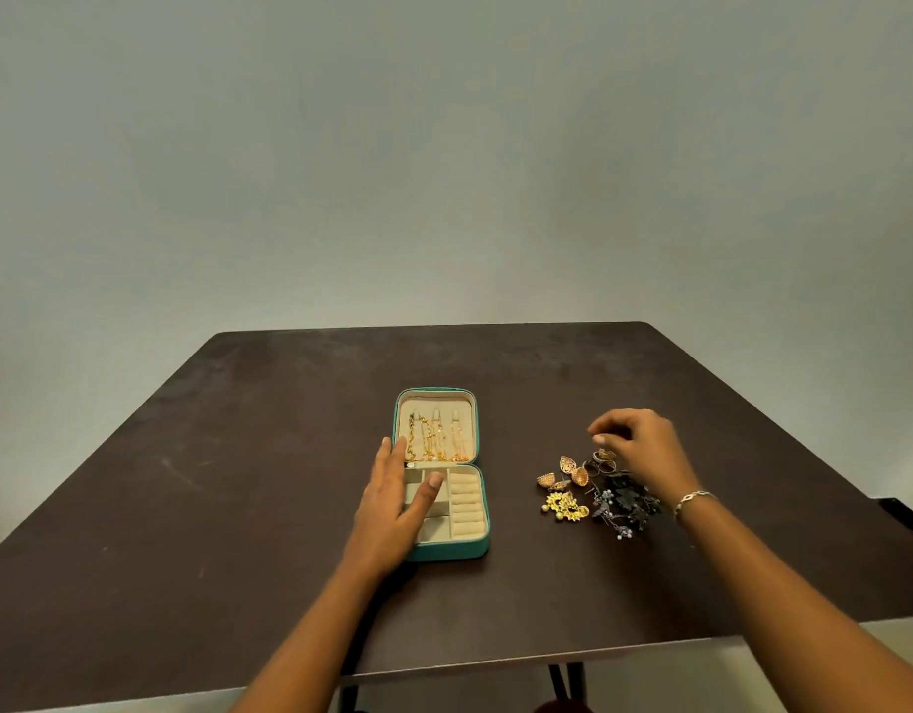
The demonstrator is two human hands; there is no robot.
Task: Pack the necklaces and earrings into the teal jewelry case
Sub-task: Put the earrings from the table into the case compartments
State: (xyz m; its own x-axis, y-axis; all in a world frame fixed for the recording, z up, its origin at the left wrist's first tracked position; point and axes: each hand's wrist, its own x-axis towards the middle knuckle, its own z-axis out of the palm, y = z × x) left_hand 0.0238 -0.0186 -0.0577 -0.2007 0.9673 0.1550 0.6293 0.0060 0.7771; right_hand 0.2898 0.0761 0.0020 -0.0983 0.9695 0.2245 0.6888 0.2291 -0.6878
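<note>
Left hand [392,512] — grip apart, fingers flat on open teal jewelry case [446,550], mid-counter [238,455] | necklaces [436,440] in lid | right hand [642,445] over earrings [567,506] — grip curled, cannot tell if holding

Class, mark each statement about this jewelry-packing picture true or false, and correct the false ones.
1. The teal jewelry case lies open. True.
2. Gold necklaces sit in its lid. True.
3. The earrings are already in the case. False: they lie in a pile on the table, to the right of the case.
4. The left hand grips a necklace. False: its straight fingers lie over the case's lower half and hold nothing.
5. The right hand hovers over the earrings. True.
</note>
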